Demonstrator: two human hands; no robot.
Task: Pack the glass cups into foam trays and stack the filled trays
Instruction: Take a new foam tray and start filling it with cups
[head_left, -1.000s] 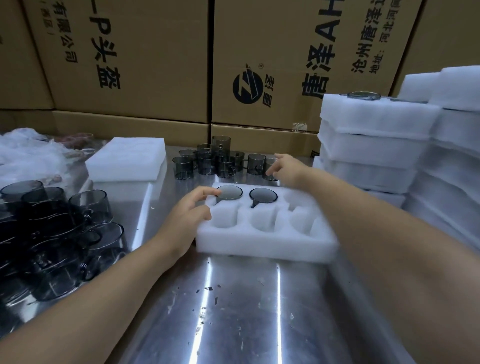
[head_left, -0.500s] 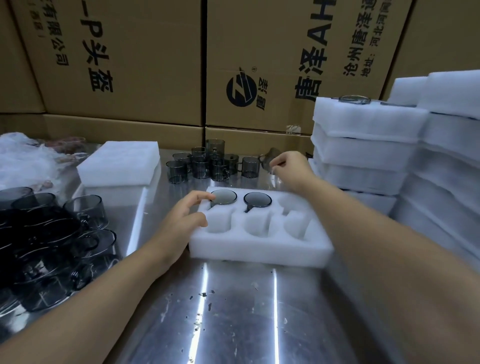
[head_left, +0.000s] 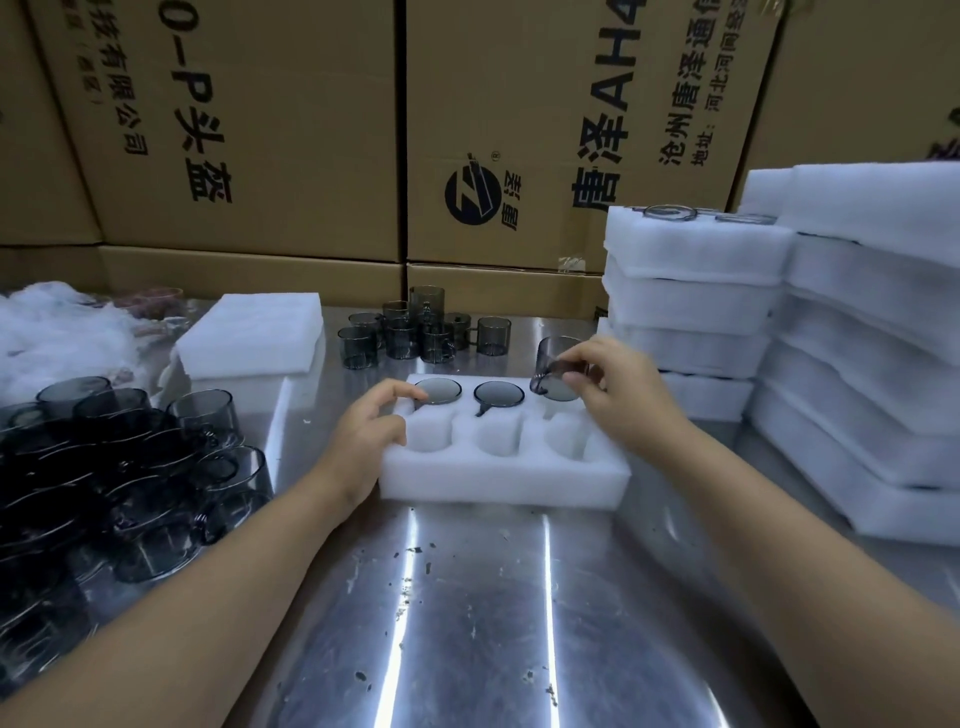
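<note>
A white foam tray (head_left: 498, 480) with six pockets lies in the middle of the steel table. Two smoky glass cups (head_left: 439, 391) (head_left: 498, 394) sit in its back left and back middle pockets. My right hand (head_left: 618, 395) pinches a third glass cup (head_left: 553, 358) by its handle, tilted over the back right pocket. My left hand (head_left: 366, 436) rests on the tray's left end, fingers loosely curled, a fingertip at the first cup's rim. The three front pockets hold nothing.
A cluster of small glass cups (head_left: 415, 332) stands behind the tray. Many larger cups (head_left: 130, 457) crowd the left side. A foam block (head_left: 249, 338) lies back left. Stacks of filled foam trays (head_left: 696, 296) rise on the right. Cardboard boxes (head_left: 291, 130) wall the back.
My right hand took a cup from the cluster behind the tray and carried it back over the tray's back right pocket. My left hand stayed on the tray's left end.
</note>
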